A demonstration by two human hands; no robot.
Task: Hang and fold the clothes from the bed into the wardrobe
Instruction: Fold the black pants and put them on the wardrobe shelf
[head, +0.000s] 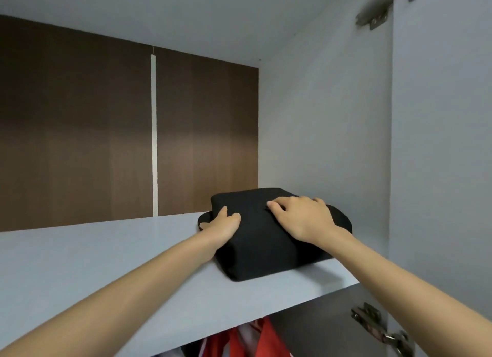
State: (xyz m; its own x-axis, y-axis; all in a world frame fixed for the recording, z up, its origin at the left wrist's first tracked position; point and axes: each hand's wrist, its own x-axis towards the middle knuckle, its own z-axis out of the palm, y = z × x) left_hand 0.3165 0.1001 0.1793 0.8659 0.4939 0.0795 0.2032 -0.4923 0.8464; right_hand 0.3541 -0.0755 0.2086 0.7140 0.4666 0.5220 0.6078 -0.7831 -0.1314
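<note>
A folded black garment (262, 241) lies on the pale grey wardrobe shelf (106, 263), close to the right side wall. My left hand (222, 225) holds the garment's left edge, with its fingers curled over the top. On top of the garment rests my right hand (300, 218), palm down, with its fingertips pressing into the fabric. Both forearms reach in from the bottom of the view.
The shelf stretches bare to the left of the garment. A dark wood back panel (80, 130) closes the compartment. The open door (439, 170) with metal hinges (372, 13) stands at the right. Red clothes (266, 340) hang below the shelf.
</note>
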